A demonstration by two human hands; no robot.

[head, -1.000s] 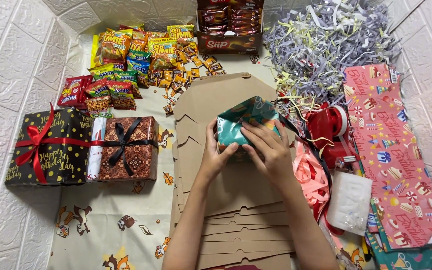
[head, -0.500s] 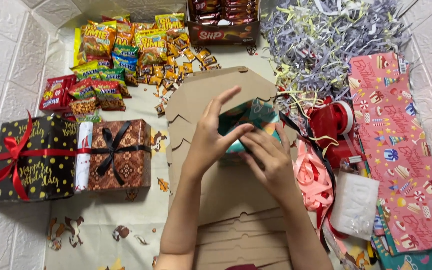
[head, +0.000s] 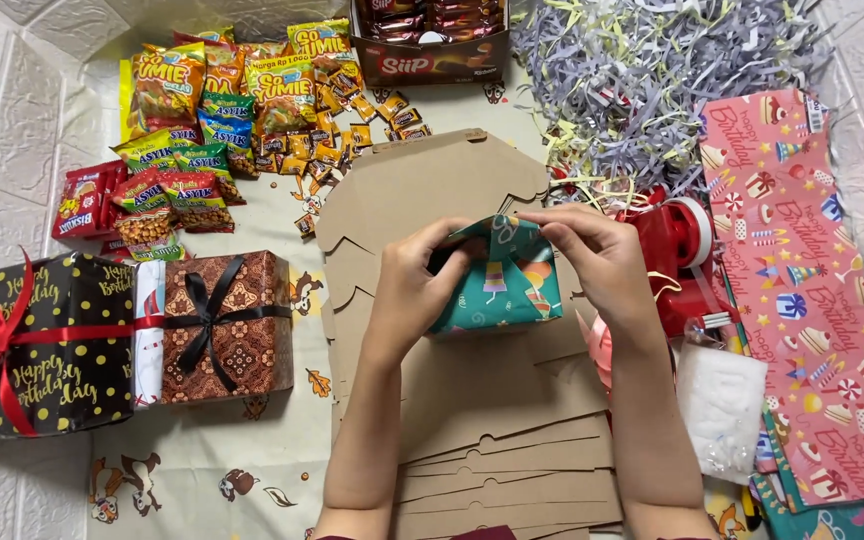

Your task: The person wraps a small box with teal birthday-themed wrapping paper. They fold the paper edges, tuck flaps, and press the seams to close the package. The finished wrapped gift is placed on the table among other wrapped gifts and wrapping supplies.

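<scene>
- A small box in teal party-print wrapping paper (head: 500, 282) sits on the stack of flat brown cardboard cut-outs (head: 472, 400), mid-scene
- The left hand (head: 414, 290) curls around its left end, fingers closed on the paper there
- The right hand (head: 602, 255) pinches the top flap between thumb and fingertips, pulling it over the box
- Judged from this, the body is covered but the top fold looks unsealed, and no ribbon is on it
- A red tape dispenser (head: 677, 250) lies just right; two finished gifts, one black with a red ribbon (head: 37, 345) and one brown batik (head: 222, 325), stand well left, with snack packets (head: 222, 100) beyond
</scene>
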